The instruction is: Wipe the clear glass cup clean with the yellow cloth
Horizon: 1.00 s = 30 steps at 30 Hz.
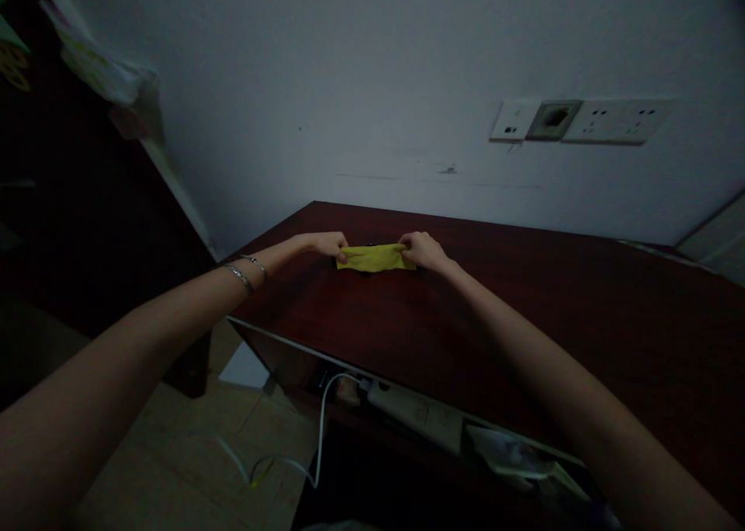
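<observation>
A yellow cloth point(377, 258) is stretched between my two hands, low over the dark red tabletop point(372, 314). My left hand point(331, 245) pinches its left end; two silver bracelets point(247, 273) circle that wrist. The right end is pinched in my right hand point(424, 250). Something dark shows slightly behind and under the cloth, too hidden to name.
Behind the table rises a pale wall with a row of sockets point(582, 121) at the right. An open shelf under the tabletop holds a power strip point(416, 413) and other items. A white cable point(321, 430) hangs from it. A dark wooden panel point(105, 205) stands left.
</observation>
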### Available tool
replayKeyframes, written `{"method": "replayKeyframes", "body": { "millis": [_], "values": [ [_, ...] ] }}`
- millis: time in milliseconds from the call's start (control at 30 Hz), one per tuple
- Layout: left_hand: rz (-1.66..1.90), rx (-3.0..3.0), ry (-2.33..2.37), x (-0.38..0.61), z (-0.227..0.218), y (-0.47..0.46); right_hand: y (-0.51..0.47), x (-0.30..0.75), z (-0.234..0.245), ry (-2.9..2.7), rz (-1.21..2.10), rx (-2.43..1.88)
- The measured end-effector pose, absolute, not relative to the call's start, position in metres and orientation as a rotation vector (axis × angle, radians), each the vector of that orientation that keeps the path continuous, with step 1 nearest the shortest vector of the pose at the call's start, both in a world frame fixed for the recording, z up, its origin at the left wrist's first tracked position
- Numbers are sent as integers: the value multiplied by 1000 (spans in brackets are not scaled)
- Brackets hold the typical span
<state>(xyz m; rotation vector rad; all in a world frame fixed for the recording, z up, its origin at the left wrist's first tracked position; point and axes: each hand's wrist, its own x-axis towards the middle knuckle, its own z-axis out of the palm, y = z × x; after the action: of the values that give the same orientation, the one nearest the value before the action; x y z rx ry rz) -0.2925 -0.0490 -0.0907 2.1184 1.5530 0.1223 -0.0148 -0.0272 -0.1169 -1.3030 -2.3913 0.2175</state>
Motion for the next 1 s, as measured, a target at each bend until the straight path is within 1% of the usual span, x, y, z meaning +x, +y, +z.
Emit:
{"method": "replayKeyframes", "body": {
  "millis": [133,267,567,833,1000],
  "values": [
    [114,2194,1663,-288,-92,-46,-32,-25,-118,-2345,106,-1295],
    [184,2242,1778,-285,-94,-46,-35,-33,-124,-2264,89,-1252],
    [364,2146,1738,-275,-108,-51,-18,-60,-152,-2029,345,-1177],
    [806,1792,1946,-261,-134,-45,-4,-84,-162,-1732,607,-1286],
    [1080,1505,1953,-247,-147,-37,-2,-98,-165,-1639,742,-1264]
  ]
}}
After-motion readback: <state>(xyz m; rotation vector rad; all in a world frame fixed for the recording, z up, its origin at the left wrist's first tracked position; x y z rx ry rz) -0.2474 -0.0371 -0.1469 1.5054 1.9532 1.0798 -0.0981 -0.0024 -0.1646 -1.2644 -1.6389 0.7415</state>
